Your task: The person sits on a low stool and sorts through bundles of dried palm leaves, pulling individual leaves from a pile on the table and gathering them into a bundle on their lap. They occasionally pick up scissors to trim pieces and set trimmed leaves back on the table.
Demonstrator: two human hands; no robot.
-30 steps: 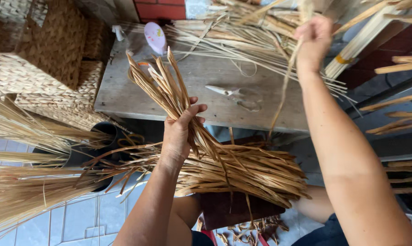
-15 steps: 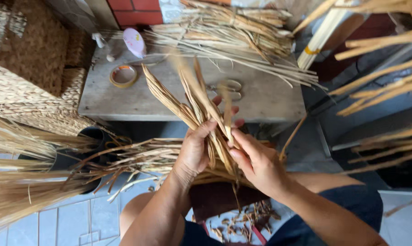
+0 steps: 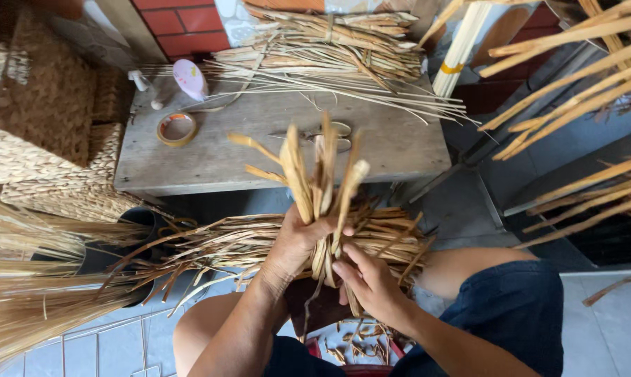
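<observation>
Clamping the upright reed bundle (image 3: 322, 188), the left hand (image 3: 294, 244) grips its middle; the right hand (image 3: 368, 279) pinches strands just below, long axis near-to-far.

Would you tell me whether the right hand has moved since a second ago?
Yes. The right hand has come down from above the far edge of the wooden table to the straw bundle, below the near edge.

Dry, matt straw strips (image 3: 322, 174); rough grey wooden table (image 3: 259, 150); woven baskets (image 3: 43, 105)
</observation>
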